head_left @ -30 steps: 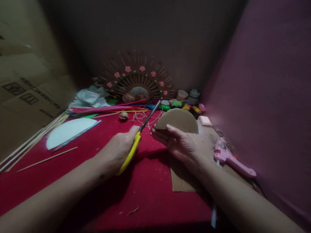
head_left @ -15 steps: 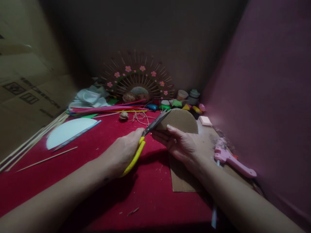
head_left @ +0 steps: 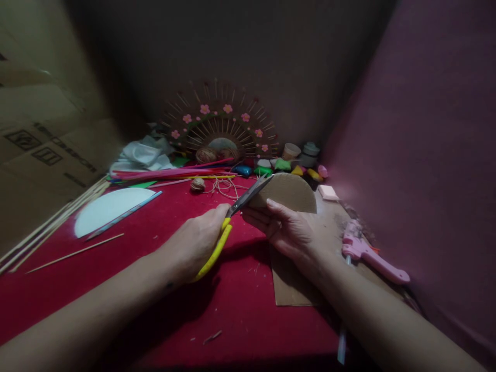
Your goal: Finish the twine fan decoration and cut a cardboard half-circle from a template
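Note:
My left hand (head_left: 197, 240) is closed round the yellow handles of a pair of scissors (head_left: 248, 198), whose dark blades point up and to the right. The blades lie at the left edge of a brown cardboard half-disc (head_left: 290, 192). That half-disc is pinched in my right hand (head_left: 284, 230), thumb on its face and fingers beneath. Under my right hand and wrist, partly covered, lies a flat piece of cardboard (head_left: 292, 284) on the red cloth.
A pink glue gun (head_left: 368, 253) lies at the right. On the left are a white half-disc (head_left: 112, 209), a thin stick (head_left: 77, 253) and long sticks. Along the back are coloured pipe cleaners (head_left: 174, 174), twine (head_left: 197, 185), clay packets and a flower-decorated fan (head_left: 222, 121).
Hardly anything differs. The view has shifted very slightly, while both hands, the scissors and the cardboard half-disc keep the same positions.

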`<control>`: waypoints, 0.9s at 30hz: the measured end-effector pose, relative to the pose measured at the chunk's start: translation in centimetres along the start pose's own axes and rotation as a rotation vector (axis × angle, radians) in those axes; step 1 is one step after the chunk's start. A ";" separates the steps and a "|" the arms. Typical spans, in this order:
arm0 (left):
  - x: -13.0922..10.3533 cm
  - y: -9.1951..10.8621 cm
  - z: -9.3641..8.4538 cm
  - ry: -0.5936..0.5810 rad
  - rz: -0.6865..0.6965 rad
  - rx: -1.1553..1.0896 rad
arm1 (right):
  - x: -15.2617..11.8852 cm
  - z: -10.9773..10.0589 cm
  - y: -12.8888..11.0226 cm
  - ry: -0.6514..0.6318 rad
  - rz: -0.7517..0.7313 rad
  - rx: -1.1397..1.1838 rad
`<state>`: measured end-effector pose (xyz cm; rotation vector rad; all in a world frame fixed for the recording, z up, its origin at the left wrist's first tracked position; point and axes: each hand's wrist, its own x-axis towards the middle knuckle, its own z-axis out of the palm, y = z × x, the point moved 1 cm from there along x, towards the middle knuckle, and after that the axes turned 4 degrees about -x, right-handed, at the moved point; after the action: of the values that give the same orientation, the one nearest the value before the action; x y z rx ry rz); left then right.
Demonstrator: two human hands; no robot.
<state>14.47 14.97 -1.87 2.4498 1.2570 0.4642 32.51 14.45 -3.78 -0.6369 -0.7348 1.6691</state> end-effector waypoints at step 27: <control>0.0 -0.2 0.2 -0.082 -0.059 0.064 | 0.1 0.0 0.6 0.061 0.000 -0.032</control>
<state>14.42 15.03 -2.09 2.4500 1.3255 0.3091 32.09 14.47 -4.24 -0.7076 -0.7187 1.6329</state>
